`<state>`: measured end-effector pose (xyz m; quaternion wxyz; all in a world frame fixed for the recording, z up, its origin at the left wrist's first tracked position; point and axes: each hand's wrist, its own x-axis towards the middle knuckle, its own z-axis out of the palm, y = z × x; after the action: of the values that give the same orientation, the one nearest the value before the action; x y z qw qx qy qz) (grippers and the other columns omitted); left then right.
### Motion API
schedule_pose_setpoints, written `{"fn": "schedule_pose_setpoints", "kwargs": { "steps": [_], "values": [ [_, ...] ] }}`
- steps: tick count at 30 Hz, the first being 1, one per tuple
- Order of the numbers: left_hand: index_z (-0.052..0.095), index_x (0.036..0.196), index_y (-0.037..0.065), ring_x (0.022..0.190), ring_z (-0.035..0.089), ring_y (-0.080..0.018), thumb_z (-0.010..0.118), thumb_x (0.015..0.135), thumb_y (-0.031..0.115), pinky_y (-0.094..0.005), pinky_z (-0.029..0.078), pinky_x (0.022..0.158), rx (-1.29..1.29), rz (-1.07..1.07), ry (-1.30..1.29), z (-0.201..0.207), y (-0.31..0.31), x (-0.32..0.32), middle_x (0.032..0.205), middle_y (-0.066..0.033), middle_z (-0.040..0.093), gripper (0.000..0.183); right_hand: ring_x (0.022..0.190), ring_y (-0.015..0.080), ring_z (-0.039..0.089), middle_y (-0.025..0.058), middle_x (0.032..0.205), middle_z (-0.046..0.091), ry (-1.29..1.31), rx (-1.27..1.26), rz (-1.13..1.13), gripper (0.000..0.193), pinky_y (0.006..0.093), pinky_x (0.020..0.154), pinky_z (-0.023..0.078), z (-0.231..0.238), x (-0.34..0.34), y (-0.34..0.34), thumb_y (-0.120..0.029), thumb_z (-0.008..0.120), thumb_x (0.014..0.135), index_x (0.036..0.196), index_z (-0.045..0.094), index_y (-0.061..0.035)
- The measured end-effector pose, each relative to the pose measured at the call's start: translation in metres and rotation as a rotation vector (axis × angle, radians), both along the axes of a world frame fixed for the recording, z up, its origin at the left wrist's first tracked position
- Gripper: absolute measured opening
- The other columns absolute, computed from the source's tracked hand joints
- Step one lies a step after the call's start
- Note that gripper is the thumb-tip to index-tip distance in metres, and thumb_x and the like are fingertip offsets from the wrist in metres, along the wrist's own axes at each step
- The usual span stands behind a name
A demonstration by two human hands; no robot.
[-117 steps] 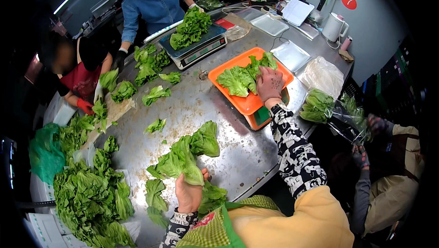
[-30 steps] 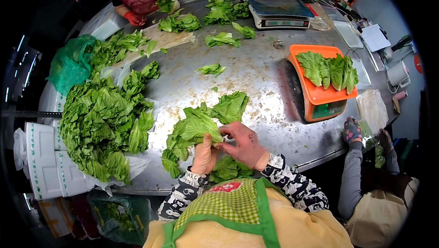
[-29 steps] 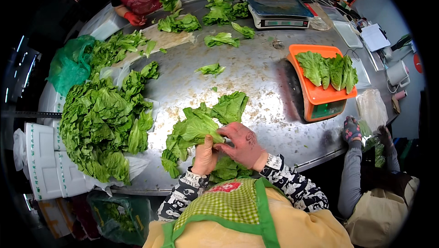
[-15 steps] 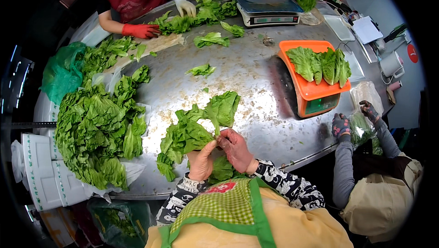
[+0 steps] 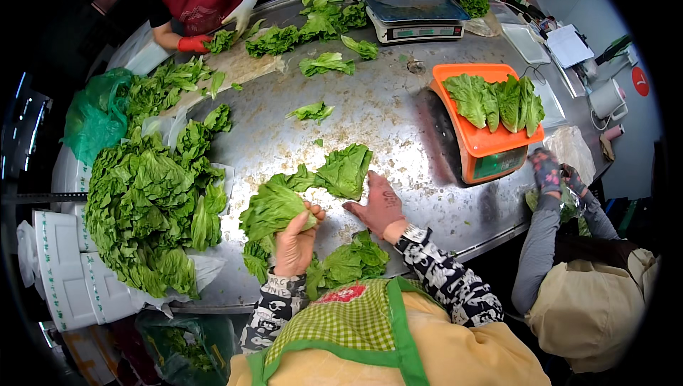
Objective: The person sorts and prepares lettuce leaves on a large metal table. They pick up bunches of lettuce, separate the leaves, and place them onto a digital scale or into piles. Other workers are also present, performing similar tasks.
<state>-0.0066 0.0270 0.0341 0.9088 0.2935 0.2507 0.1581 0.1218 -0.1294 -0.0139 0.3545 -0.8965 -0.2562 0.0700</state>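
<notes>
My left hand (image 5: pixel 294 242) is closed round the base of a green lettuce bunch (image 5: pixel 270 208), its leaves fanning out to the left. Fingers apart and holding nothing, my right hand (image 5: pixel 380 207) hovers at or rests on the metal table (image 5: pixel 420 229). Its fingertips are beside a loose lettuce leaf (image 5: pixel 345 171); whether they touch it I cannot tell. More lettuce leaves (image 5: pixel 352 261) lie between my forearms, close to my apron.
A big lettuce heap (image 5: pixel 153 208) covers the left side. At the right stands an orange scale (image 5: pixel 491 145) holding lettuce heads (image 5: pixel 498 101). A second scale (image 5: pixel 413 2) is at the back. A co-worker's gloved hands (image 5: pixel 551 174) work on the right; another person's white glove (image 5: pixel 242 12) is across.
My hands have parted: the right let go of the stem and moved right, opening. The left keeps the lettuce bunch. Across, the co-worker's gloved hands drew back with some lettuce.
</notes>
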Motion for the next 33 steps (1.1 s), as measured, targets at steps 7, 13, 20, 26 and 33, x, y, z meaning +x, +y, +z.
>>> {"fn": "schedule_pose_setpoints", "kwargs": {
  "steps": [7,13,20,26,33],
  "values": [
    [0.065,0.105,0.000,0.094,0.064,-0.0201,0.071,0.088,0.008,-0.0342,0.054,0.086,-0.040,0.029,0.131,-0.021,-0.013,0.006,0.102,-0.0090,0.066,0.020,0.087,0.0234,0.061,0.0102,0.101,0.060,0.340,0.420,-0.102,0.041,0.0355,0.072,0.050,-0.037,0.017,0.006,-0.023,0.067,0.088,0.121,0.053,-0.0022],
    [0.054,0.123,0.000,0.111,0.058,-0.0258,0.069,0.090,0.014,-0.0428,0.046,0.099,-0.253,-0.097,0.056,-0.017,-0.022,0.023,0.113,-0.0119,0.064,0.038,0.073,0.0113,0.062,0.0019,0.091,0.062,1.274,1.081,0.077,0.030,0.0234,0.062,0.049,0.047,-0.003,-0.013,-0.029,0.060,0.098,0.112,0.058,-0.0023],
    [0.052,0.127,0.001,0.114,0.057,-0.0278,0.067,0.090,0.014,-0.0451,0.043,0.103,-0.253,-0.151,0.009,-0.025,-0.033,0.037,0.122,-0.0134,0.061,0.042,0.071,0.0097,0.061,0.0026,0.088,0.064,1.127,0.805,0.115,0.039,0.0244,0.059,0.049,0.059,-0.002,-0.024,-0.039,0.060,0.097,0.110,0.060,-0.0018],
    [0.055,0.123,0.003,0.108,0.060,-0.0246,0.066,0.087,0.005,-0.0407,0.048,0.098,-0.321,-0.083,0.031,-0.021,-0.034,0.037,0.120,-0.0109,0.062,0.037,0.082,0.0122,0.062,0.0043,0.092,0.063,0.760,0.743,0.030,0.028,0.0247,0.072,0.050,0.054,-0.001,-0.019,-0.019,0.060,0.096,0.113,0.057,0.0034],
    [0.057,0.122,0.004,0.111,0.059,-0.0240,0.069,0.085,0.009,-0.0406,0.049,0.097,-0.273,-0.103,0.052,-0.029,-0.033,0.030,0.119,-0.0082,0.064,0.039,0.100,0.0247,0.061,0.0134,0.103,0.061,0.212,0.603,0.066,0.034,0.0343,0.086,0.049,0.074,-0.019,-0.006,-0.008,0.064,0.087,0.119,0.055,0.0011]
  ]
}}
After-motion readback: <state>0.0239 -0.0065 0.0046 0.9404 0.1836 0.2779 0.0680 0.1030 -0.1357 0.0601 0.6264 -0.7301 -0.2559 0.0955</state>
